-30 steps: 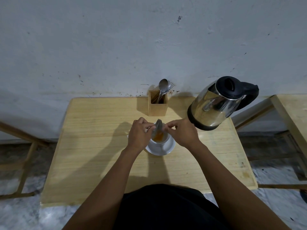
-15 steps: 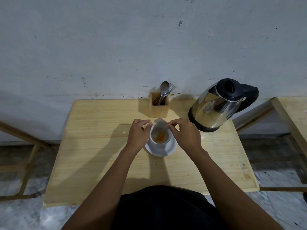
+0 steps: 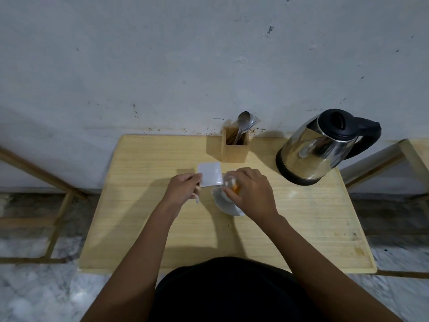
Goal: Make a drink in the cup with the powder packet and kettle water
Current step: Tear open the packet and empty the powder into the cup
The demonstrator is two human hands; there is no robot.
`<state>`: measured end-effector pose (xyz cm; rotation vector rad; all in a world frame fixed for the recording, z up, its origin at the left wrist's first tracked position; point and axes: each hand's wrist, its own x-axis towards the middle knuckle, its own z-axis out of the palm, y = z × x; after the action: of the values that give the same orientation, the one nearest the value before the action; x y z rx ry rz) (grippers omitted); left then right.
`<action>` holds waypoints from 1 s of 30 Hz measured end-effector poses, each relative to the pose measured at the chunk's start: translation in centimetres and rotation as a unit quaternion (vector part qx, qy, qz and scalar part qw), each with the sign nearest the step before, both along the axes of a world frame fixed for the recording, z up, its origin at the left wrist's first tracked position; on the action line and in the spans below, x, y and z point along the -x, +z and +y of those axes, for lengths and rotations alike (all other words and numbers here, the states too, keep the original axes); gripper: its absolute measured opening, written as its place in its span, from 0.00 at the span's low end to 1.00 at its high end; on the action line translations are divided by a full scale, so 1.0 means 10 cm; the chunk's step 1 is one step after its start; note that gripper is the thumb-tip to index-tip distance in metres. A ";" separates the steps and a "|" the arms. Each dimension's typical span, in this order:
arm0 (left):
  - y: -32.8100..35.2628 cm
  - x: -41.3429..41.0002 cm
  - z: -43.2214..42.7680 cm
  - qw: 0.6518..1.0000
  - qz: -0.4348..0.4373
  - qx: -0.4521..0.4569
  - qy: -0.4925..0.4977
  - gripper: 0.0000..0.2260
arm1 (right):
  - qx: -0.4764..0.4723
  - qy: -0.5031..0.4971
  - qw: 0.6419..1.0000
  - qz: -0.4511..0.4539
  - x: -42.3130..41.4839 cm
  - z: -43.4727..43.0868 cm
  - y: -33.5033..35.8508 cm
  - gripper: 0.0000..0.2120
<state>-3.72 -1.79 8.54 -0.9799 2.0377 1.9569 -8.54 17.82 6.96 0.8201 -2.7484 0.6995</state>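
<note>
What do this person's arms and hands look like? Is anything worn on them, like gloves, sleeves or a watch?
Both arms are bare right up to the bottom edge of the picture: no sleeves show. The left hand and right hand wear no gloves, and no watch, ring or bracelet can be seen. The only clothing in view is a dark garment on the body, between the arms.
</note>
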 end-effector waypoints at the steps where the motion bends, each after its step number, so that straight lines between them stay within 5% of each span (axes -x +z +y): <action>1: -0.08 -0.03 -0.04 1.000 -0.010 0.017 0.023 0.10 | -0.013 -0.012 0.998 -0.052 0.01 0.01 -0.01 0.20; 6: -0.50 -0.13 -0.05 0.992 -0.062 0.067 0.082 0.10 | -0.025 -0.057 0.967 -0.248 0.06 0.07 -0.06 0.35; 11: -0.80 -0.08 -0.03 0.975 -0.079 0.204 0.037 0.16 | -0.036 -0.045 0.962 -0.267 0.10 0.11 -0.09 0.35; 15: -0.85 -0.14 -0.01 0.873 -0.129 0.468 -0.051 0.12 | -0.060 -0.039 0.962 -0.263 0.16 0.13 -0.07 0.37; 18: -0.92 -0.21 0.02 0.812 -0.045 0.569 -0.122 0.13 | -0.069 -0.038 0.960 -0.269 0.18 0.13 -0.08 0.39; 22: -1.06 -0.31 0.01 0.791 0.059 0.563 -0.233 0.13 | -0.082 -0.038 0.959 -0.267 0.22 0.13 -0.10 0.39; 30: -1.02 -0.29 0.01 0.798 0.042 0.540 -0.264 0.18 | -0.083 -0.030 0.962 -0.259 0.21 0.13 -0.11 0.39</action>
<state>-0.78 -1.67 -1.67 -0.2931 3.0386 0.4561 -10.67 19.09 5.87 0.6499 -3.3242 0.7706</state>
